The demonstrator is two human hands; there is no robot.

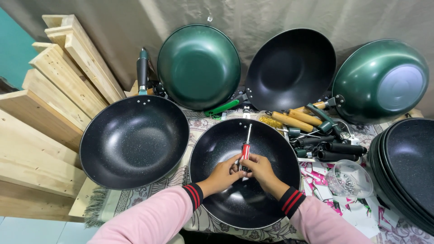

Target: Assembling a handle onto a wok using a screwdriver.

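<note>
Head view: your left hand [224, 173] and right hand [259, 169] are both closed around the red-and-black handle of a screwdriver [246, 147] over the centre of the black wok [212, 194] directly before you. The screwdriver's shaft points toward that wok's far rim. A second black wok [134, 141] with a handle lies just left of it, and loose handles [316, 135] lie to its upper right.

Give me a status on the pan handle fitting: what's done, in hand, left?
Looks done: the speckled black pan at left already carries a dark handle. In hand: left hand and right hand grip a red-handled screwdriver inside the handle-less black pan. Left: loose wooden and black handles and the stacked black pans at right.
</note>
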